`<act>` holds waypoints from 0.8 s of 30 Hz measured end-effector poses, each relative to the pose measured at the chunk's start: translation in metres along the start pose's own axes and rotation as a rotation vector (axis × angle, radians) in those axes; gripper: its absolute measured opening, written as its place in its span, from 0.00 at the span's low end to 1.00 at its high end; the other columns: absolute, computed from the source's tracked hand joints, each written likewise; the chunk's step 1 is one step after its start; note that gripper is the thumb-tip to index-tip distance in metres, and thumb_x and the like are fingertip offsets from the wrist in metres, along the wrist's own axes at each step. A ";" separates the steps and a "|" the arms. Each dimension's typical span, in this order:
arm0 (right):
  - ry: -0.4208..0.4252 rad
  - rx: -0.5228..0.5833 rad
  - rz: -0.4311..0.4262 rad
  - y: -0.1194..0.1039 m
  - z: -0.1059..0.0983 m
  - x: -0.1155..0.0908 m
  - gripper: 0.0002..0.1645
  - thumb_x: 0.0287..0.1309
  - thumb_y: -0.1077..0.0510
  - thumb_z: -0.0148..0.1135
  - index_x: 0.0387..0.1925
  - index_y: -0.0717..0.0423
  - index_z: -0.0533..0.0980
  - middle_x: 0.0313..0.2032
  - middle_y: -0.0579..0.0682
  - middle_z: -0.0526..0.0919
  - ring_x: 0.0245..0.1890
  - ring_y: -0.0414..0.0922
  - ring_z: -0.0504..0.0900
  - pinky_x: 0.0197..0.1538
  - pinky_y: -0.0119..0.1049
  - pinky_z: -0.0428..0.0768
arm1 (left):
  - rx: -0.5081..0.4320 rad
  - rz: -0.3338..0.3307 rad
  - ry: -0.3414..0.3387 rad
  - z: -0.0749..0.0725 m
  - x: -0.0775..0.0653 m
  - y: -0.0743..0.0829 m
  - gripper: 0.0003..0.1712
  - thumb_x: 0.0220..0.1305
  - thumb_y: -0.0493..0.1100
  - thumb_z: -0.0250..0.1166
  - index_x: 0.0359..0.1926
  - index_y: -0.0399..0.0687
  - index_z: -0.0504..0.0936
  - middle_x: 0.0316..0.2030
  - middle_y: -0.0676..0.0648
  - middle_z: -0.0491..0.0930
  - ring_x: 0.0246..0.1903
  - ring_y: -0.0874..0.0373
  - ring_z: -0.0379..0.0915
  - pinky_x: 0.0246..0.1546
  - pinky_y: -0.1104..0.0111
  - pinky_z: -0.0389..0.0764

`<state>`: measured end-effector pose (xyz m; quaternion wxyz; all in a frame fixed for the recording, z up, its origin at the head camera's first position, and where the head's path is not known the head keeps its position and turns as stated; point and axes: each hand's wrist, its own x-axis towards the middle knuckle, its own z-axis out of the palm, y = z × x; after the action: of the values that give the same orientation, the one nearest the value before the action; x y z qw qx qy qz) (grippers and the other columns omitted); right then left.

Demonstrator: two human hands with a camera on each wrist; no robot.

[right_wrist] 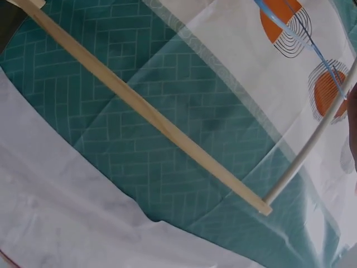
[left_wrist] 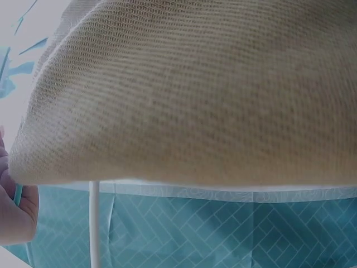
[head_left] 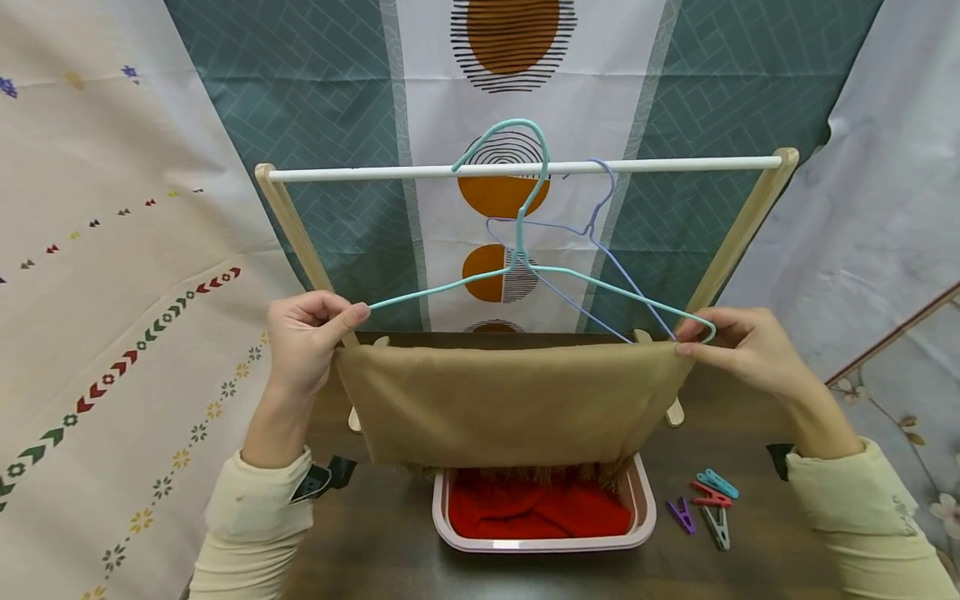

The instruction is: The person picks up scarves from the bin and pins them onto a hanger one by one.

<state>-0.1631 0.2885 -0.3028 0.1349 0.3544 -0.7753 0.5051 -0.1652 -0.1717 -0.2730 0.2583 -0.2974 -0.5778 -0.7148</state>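
Tan cloth [head_left: 517, 408]: lower centre of frame, beneath mint hanger [head_left: 520, 225]
Left hand [head_left: 309, 335]: centre left, grip clamped on hanger end
Right hand [head_left: 750, 346]: centre right, grip clamped on hanger end and cloth

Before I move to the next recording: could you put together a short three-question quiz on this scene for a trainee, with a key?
1. Fill in the blank: the red cloth lies in a pink ____.
2. True or false: in the head view, the clothespins lie to the left of the red cloth.
3. What colour is the hanger that the left hand and right hand grip near its ends?

Key:
1. Basin.
2. False; the clothespins lie to its right.
3. Turquoise.
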 end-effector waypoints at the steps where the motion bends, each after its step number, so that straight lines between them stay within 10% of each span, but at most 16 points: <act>1: 0.004 0.030 -0.008 0.001 -0.002 -0.001 0.16 0.38 0.83 0.60 0.33 0.72 0.76 0.31 0.46 0.83 0.28 0.35 0.80 0.30 0.22 0.76 | -0.002 0.000 0.005 0.000 0.000 0.000 0.09 0.46 0.23 0.65 0.15 0.32 0.80 0.10 0.51 0.74 0.09 0.65 0.49 0.09 0.73 0.48; 24: 0.124 -0.124 0.332 0.055 -0.006 -0.099 0.15 0.48 0.74 0.61 0.41 0.68 0.73 0.35 0.38 0.82 0.33 0.36 0.80 0.31 0.25 0.77 | -0.014 0.029 0.149 -0.003 0.002 -0.008 0.11 0.41 0.18 0.64 0.11 0.30 0.77 0.08 0.49 0.73 0.08 0.66 0.50 0.10 0.75 0.50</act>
<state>-0.1310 0.3474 -0.3937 0.1186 0.1807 -0.8430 0.4925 -0.1720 -0.1728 -0.2774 0.3088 -0.2534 -0.5476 -0.7352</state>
